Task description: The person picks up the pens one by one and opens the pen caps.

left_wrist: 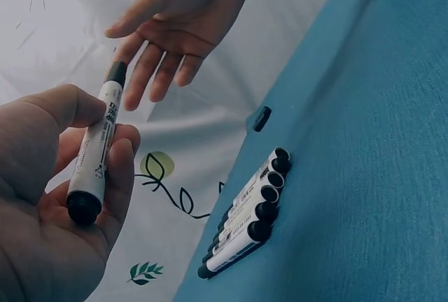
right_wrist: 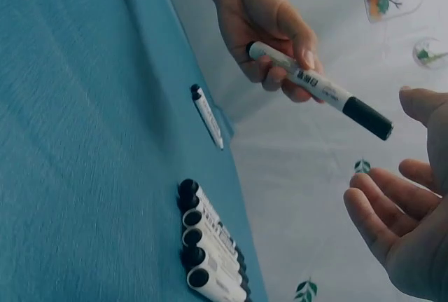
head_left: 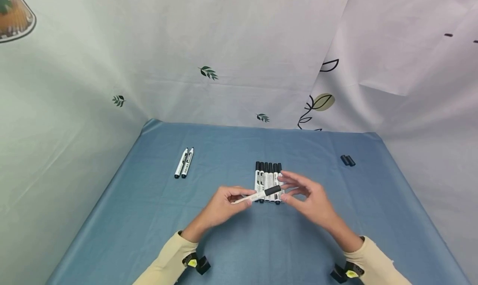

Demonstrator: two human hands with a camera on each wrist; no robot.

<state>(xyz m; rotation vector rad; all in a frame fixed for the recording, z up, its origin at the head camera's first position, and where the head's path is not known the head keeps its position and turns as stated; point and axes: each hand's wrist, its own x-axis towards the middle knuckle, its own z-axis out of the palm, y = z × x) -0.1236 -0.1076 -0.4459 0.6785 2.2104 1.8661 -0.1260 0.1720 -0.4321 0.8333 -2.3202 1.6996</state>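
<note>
A white marker with a black cap [head_left: 273,190] is held by my left hand [head_left: 223,206], thumb on one side and fingers on the other. In the left wrist view the marker [left_wrist: 99,144] points its capped end away from the palm. My right hand [head_left: 311,198] is beside the capped end, fingers spread and apart from it; in the right wrist view a gap shows between the fingers [right_wrist: 381,211] and the cap. Beyond both hands lies a row of several capped markers [head_left: 266,177], partly hidden behind the held marker and right hand.
Two uncapped markers [head_left: 184,163] lie side by side at the left on the blue tablecloth [head_left: 149,218]. Two loose black caps [head_left: 347,160] lie at the right. A white printed curtain [head_left: 242,48] hangs behind the table and along its sides.
</note>
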